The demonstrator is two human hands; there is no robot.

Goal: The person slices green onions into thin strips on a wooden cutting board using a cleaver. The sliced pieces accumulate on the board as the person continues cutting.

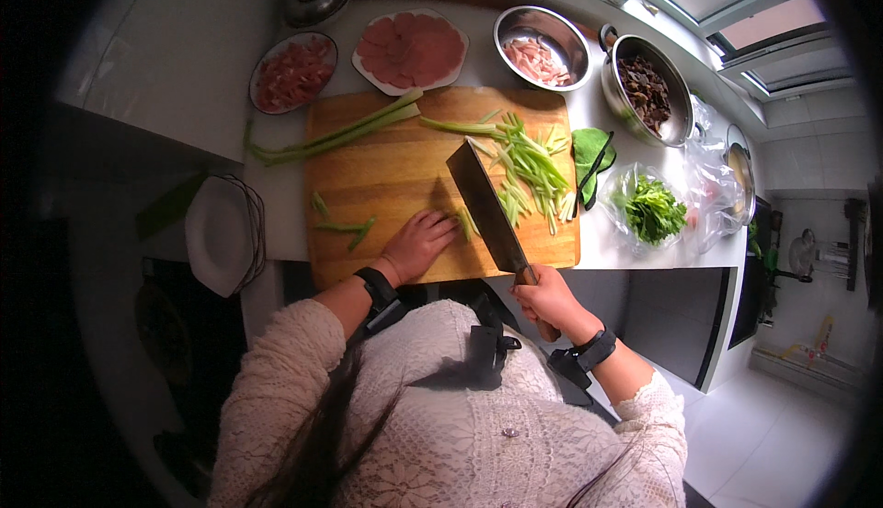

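My right hand (547,299) grips the wooden handle of a cleaver (487,206), its dark blade reaching up over a wooden cutting board (414,180). Just left of the blade, my left hand (422,242) rests on the board, fingertips at a short piece of green stalk (468,223). Whether those fingers pinch the piece cannot be told. Cut celery-like strips (531,166) lie heaped right of the cleaver. Long green stalks (338,132) cross the board's upper left edge. Small green offcuts (348,227) lie on the board left of my left hand.
Behind the board stand a bowl of cut meat (293,73), a plate of sliced meat (412,51), a steel bowl of meat strips (541,52) and a pan of dark food (648,94). A green cloth (590,163) and bagged leaves (652,211) lie right; white plates (219,235) stand left.
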